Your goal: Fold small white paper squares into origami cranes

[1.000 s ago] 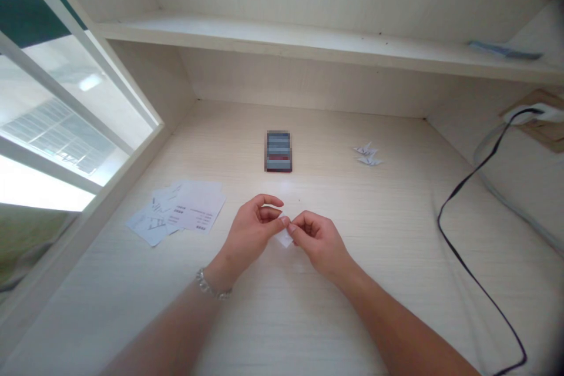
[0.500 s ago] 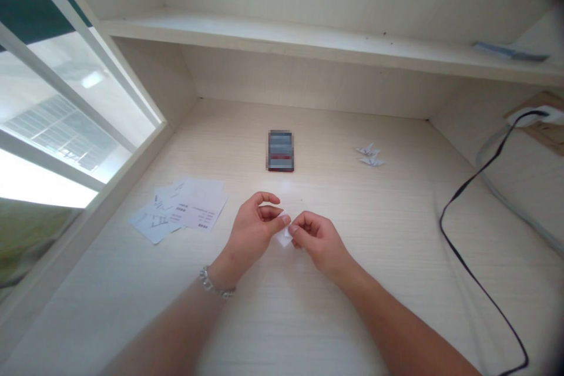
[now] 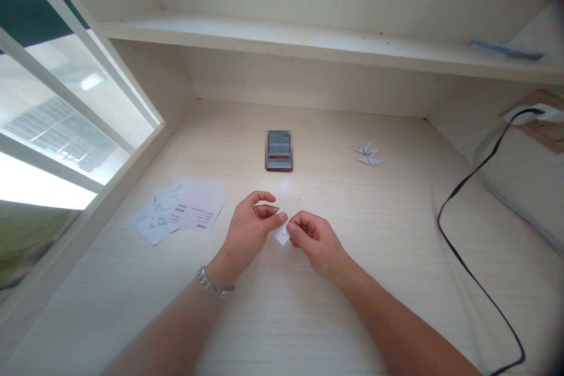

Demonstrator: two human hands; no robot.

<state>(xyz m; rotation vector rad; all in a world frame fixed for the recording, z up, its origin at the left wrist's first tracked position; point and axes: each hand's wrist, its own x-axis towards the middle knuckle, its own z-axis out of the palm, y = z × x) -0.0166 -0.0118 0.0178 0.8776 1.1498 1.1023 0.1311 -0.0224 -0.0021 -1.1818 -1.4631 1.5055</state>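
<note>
Paper (image 3: 282, 237), a small white folded piece, is right there between the two hands, low over the middle of the desk (image 3: 273, 329)! The left hand (image 3: 251, 226) has it pinched under the thumb, the forefinger arching out clear of it, the other fingers curled behind. Over on the other side, the right hand (image 3: 318, 247) nips the near edge between thumb and forefinger, a narrow grip, the remaining fingers tucked in; the exact fold under those tips is too small to read. A chunky silver bracelet (image 3: 214, 288) rings the left wrist. Straight ahead of the hands, a dark flat phone-shaped object (image 3: 279, 151), its face blurred into blocks, lies on the desk. Out to its right, two pointed paper shapes (image 3: 369, 161) sit close together, one just behind the other. And on the left, a loose fan of printed sheets (image 3: 200, 202), overlapping, well apart from the paper in hand. Black cord (image 3: 456, 252) snakes down the right side from the wall socket (image 3: 546, 129), and a shelf (image 3: 286, 38) runs across the back.
</note>
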